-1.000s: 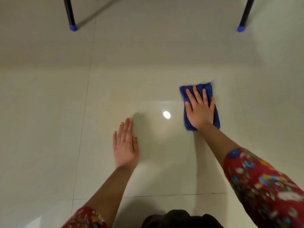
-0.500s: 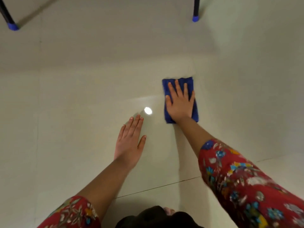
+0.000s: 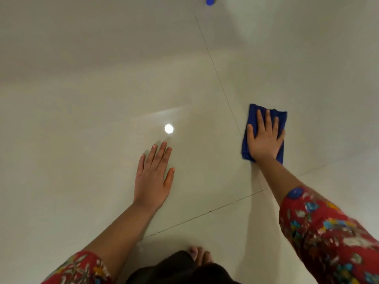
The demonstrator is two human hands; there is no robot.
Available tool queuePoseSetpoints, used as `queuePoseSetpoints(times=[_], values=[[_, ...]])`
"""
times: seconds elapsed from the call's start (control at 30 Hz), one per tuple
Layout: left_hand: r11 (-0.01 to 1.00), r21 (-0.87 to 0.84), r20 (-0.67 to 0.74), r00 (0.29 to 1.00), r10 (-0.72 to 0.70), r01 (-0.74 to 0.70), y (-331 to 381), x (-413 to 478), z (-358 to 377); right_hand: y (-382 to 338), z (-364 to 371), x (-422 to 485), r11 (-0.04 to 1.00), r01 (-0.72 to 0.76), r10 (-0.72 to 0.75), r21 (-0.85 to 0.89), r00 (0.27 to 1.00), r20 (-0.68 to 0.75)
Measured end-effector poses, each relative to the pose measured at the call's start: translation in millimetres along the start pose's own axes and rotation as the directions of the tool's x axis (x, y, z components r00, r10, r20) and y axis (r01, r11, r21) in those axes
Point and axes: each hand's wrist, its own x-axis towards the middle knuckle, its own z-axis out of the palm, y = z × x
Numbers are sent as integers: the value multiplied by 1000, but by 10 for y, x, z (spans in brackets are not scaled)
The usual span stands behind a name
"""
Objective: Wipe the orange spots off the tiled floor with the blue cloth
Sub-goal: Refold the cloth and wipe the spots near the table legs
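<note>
Blue cloth lies folded on the tiled floor, long axis running twelve to six, pressed under the right hand, whose fingers are flat and spread. The left hand rests flat at eight o'clock from it. No orange spots show; perhaps glare hides them.

Blue cloth: deep blue, folded into a rough rectangle, lying flat on the floor.
Cloth position: left edge just beside a long grout line, beyond where that line meets a cross joint.
Cloth contact: right hand pressed flat on top, fingers straight and spread.
Tiled floor: large glossy cream tiles, thin dark joints.
</note>
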Motion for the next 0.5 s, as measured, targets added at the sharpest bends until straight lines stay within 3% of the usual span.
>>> queuePoseSetpoints(times=[0.1, 0.2, 0.27, 0.33, 0.4, 0.43, 0.5], values=[[1000, -17, -6, 1000, -2, 2, -25, -147, -31, -49, 153, -814, 997, -76, 77, 25, 997, -31], [995, -45, -44, 995, -93, 91, -125, -385, -111, -523, 312, -1539, 1000, -9, 10, 11, 1000, -26], [980, -68, -69, 979, -190, 185, -222, -523, -158, -934, 434, -1867, 983, 183, -183, -15, 983, 10], [955, -67, -78, 953, -294, 289, -360, -718, -220, -1235, 482, -2022, 875, 484, -481, -3, 872, 94], [932, -46, -92, 927, -363, 360, -498, -853, -279, -1242, 463, -1826, 767, 641, -640, 15, 763, 93], [917, -32, -103, 911, -399, 398, -570, -912, -313, -1187, 450, -1669, 769, 640, -638, 6, 767, 70], [877, -38, -126, 868, -480, 480, -687, -1012, -389, -1050, 393, -1377, 893, 449, -448, -9, 893, 48]])
